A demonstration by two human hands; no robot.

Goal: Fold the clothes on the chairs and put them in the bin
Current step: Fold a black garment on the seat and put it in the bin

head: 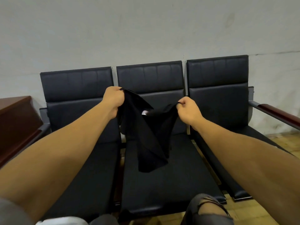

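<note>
A black garment (146, 135) with a small white label near its top hangs in the air above the middle chair (162, 184). My left hand (113, 99) grips its upper left edge. My right hand (188, 111) pinches its upper right edge, a little lower than the left. The cloth sags between the hands and its bottom end dangles just over the seat. No bin is in view.
Three joined black padded chairs stand against a pale wall; the left chair (76, 168) and the right chair (219, 98) have bare seats. A dark red wooden cabinet (16, 120) stands at left. An armrest (276, 112) juts out at right. My knee (207, 211) shows below.
</note>
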